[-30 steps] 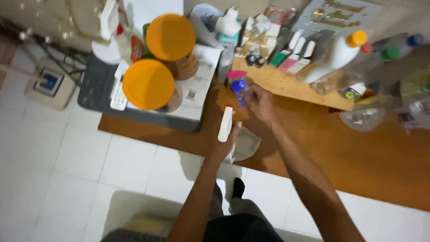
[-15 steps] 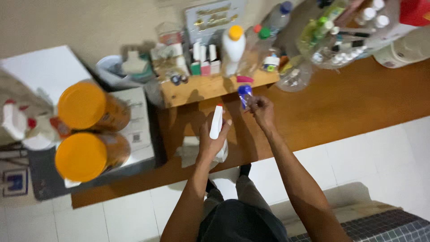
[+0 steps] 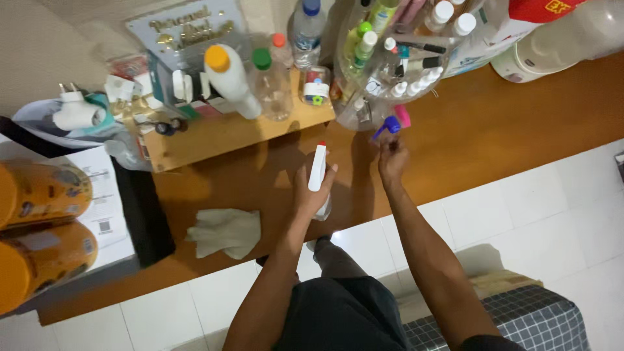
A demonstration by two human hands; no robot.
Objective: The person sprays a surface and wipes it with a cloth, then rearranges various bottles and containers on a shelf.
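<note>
Presently the left hand point(image 3: 311, 190) is wrapped around a white spray bottle point(image 3: 318, 174), its grip closed on the body so that the red-tipped nozzle end points away from the person, above the brown wooden surface point(image 3: 520, 130). To its right, apart from the bottle, the right hand point(image 3: 392, 155) pinches a small blue spray head with a pink trigger point(image 3: 392, 121) between the fingertips, grip narrow and closed on it, just in front of a clear round container point(image 3: 403, 58) crowded with small bottles and tubes. A crumpled pale cloth point(image 3: 225, 231) lies on the surface to the left of the left hand, near the front edge. Behind the hands a low wooden shelf point(image 3: 227, 133) carries a white bottle with an orange cap point(image 3: 229, 79) and a clear bottle with a green cap point(image 3: 268, 84). Two orange-lidded jars point(image 3: 39, 221) lie at the far left on a paper-covered box. White floor tiles point(image 3: 552, 221) show below the surface edge.
</note>
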